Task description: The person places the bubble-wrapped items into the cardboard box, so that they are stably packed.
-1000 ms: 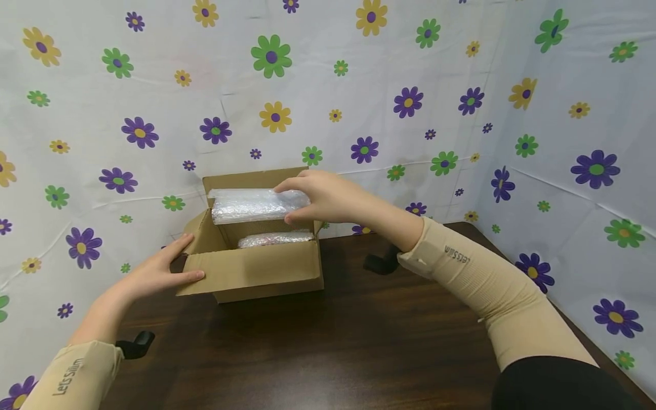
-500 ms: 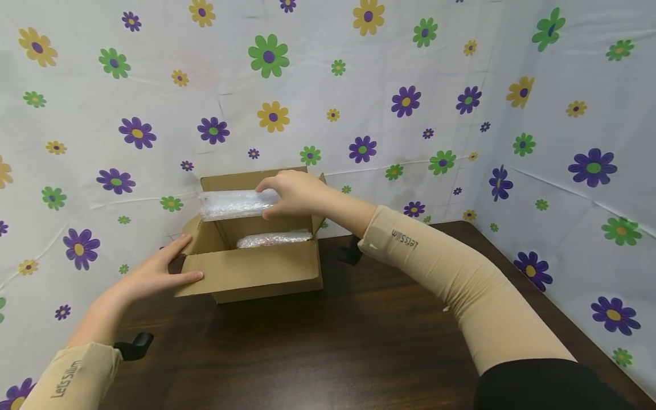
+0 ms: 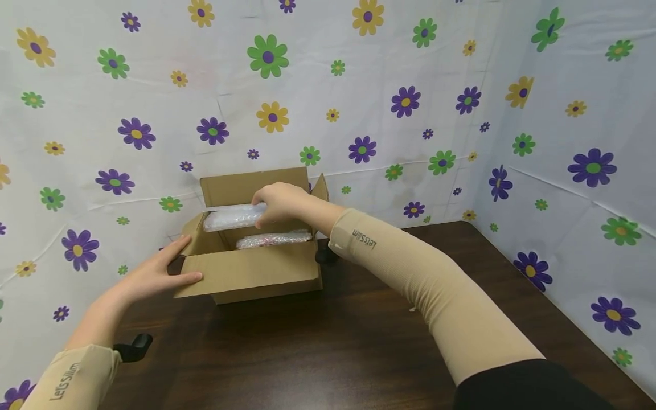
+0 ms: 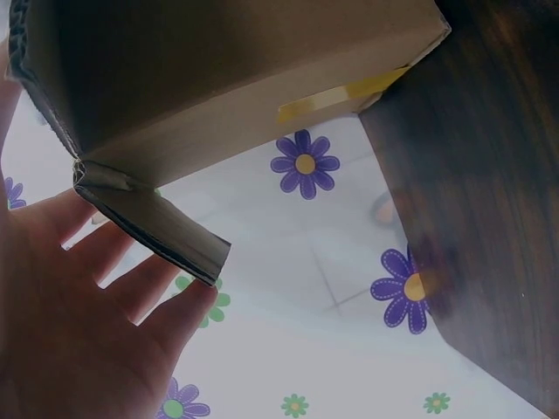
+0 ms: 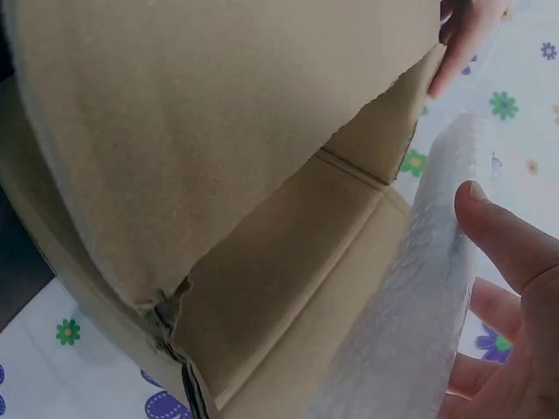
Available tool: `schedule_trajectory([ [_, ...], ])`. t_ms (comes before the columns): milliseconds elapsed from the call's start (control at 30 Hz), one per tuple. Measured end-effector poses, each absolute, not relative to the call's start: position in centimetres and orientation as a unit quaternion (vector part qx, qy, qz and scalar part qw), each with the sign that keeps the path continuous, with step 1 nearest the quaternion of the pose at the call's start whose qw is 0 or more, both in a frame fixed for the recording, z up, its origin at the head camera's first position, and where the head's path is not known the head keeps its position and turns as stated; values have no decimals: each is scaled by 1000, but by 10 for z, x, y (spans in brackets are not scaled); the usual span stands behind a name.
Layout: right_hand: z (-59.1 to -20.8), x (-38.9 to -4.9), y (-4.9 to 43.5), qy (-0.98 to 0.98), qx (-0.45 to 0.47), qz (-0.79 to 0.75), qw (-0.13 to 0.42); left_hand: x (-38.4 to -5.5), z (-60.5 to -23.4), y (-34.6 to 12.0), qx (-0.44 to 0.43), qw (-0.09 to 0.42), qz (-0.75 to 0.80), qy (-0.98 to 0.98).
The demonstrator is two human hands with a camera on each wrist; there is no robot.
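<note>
An open cardboard box (image 3: 251, 270) stands on the dark table against the flowered backdrop. My right hand (image 3: 281, 204) pinches a bubble-wrapped package (image 3: 230, 217) between thumb and fingers, holding it lengthwise at the box's mouth near the back wall. In the right wrist view, the package (image 5: 406, 314) slants along the inside of the box. Another bubble-wrapped package (image 3: 274, 239) lies inside, nearer the front; its lower part is hidden. My left hand (image 3: 154, 274) is at the box's left corner, thumb resting on the front flap, extended fingers touching the side flap (image 4: 162, 223).
The brown wooden table (image 3: 328, 347) stretches in front of the box and to its right. A flowered sheet (image 3: 359, 102) hangs close behind and on the right side. The box's back flap (image 3: 251, 185) stands up; a right flap (image 3: 320, 188) sticks out by my right wrist.
My right hand has moved left and then down with the bubble-wrapped package, which has sunk lower into the box's mouth. The left hand and the box have stayed in place.
</note>
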State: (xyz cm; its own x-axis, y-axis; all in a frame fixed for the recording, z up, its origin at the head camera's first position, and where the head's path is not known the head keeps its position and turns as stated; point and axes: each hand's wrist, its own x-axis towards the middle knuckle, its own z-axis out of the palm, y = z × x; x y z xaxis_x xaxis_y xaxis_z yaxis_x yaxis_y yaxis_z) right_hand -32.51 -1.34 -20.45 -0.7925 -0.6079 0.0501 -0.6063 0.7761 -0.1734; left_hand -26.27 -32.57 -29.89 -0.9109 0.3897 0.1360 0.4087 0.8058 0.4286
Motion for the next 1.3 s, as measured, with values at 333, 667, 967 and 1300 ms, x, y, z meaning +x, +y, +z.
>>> schedule_trajectory([
  [333,-221,-336,-18,945,-308,-98,37,-260,-301,-326,-211,22,-228,-950],
  [667,-233,-341,-23,946,-304,-102,50,-260,-301,-326,-212,21,-235,-948],
  [967,-246,-345,-20,944,-310,-98,61,-262,-301,-325,-213,23,-234,-948],
  [1300,-250,-347,-15,938,-319,-120,67,-263,-300,-326,-210,21,-231,-950],
])
